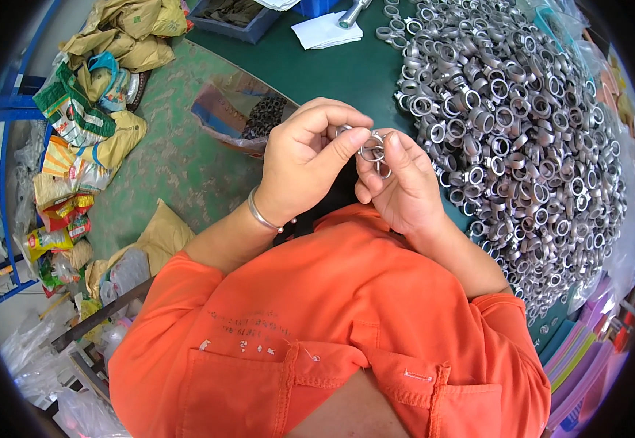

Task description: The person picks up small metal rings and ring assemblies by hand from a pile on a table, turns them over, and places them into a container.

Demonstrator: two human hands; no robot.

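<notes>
Just above my lap, near the edge of the green table (295, 58), my two hands meet. Small metal rings (373, 152) sit between their fingertips; how many is hard to make out. My left hand (304, 155), with a silver bangle at its wrist, pinches a ring between thumb and bent index finger, and its fingers partly hide it. Thumb and curled fingers of my right hand (408, 186) close on the other side of the rings. To the right, a large heap of similar grey metal rings (507, 131), some with small lugs, covers the tabletop.
An open bag (219, 120) with small dark parts stands beyond my left hand. At the back are a grey tray (237, 28), white paper (317, 33) and a metal tool (354, 14). Crumpled sacks (83, 117) line the left; purple and green stacked items (576, 365) are at right.
</notes>
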